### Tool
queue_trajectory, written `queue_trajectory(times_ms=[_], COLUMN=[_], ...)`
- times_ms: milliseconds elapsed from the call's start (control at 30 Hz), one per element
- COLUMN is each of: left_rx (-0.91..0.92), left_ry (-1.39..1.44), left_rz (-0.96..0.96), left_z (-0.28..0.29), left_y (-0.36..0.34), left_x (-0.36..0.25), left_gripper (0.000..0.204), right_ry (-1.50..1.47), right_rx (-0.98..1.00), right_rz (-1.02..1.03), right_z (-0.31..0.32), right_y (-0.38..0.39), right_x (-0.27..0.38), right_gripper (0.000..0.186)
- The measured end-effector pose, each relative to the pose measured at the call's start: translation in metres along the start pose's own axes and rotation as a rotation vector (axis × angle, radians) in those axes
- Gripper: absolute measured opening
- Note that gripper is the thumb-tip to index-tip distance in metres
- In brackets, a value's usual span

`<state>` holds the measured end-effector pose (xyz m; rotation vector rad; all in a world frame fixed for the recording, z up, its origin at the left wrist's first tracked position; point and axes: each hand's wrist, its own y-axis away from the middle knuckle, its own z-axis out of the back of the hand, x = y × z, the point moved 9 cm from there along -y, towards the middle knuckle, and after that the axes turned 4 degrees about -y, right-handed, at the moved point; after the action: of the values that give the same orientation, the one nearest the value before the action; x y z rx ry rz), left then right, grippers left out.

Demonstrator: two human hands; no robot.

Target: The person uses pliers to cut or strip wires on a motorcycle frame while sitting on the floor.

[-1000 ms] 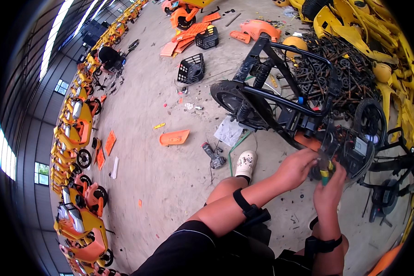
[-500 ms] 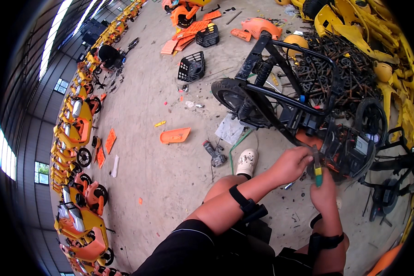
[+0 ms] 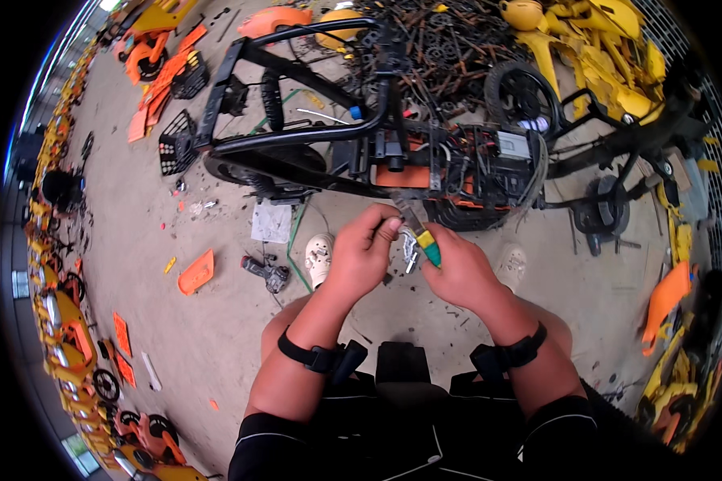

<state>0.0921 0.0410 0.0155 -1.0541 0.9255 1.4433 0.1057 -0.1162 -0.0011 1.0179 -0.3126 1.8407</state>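
My right hand [image 3: 460, 268] is wrapped round the yellow-and-green handle of a knife-like tool [image 3: 430, 248]. Its flat grey blade points up and away toward the stripped scooter frame [image 3: 297, 138]. Close beside the blade, my left hand [image 3: 365, 248] is closed, thumb against forefinger; whatever it pinches is too small to make out. A silvery, twisted piece [image 3: 410, 250] shows between the hands, but I cannot tell whether it is held or lies on the floor. Just beyond my hands is the black frame, with exposed wiring and a grey box [image 3: 513, 144].
A cordless power tool [image 3: 266, 273] lies by my left shoe, near a white sheet [image 3: 272, 221] and an orange panel [image 3: 196, 272]. Rusty metal parts [image 3: 433, 64] and yellow panels [image 3: 602, 64] are heaped behind the frame. Yellow scooters [image 3: 68, 321] line the left side.
My view has swung to the right, so the frame and my hands sit further left in it. Both hands stay close together, and the knife-like tool is still in the right one.
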Motion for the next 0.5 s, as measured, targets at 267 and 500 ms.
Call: queue_trajectory(times_ms=[267, 500], left_rx=[0.043, 0.100], left_ry=[0.164, 0.288], left_rz=[-0.067, -0.081], left_z=[-0.008, -0.014], left_y=[0.002, 0.006], left_x=[0.009, -0.004], left_gripper=[0.010, 0.015], right_ry=[-0.012, 0.156], right_rx=[-0.158, -0.372], right_rz=[0.166, 0.279], right_z=[0.013, 0.038], right_y=[0.003, 0.013], right_x=[0.006, 0.022], right_gripper=[0.077, 0.089])
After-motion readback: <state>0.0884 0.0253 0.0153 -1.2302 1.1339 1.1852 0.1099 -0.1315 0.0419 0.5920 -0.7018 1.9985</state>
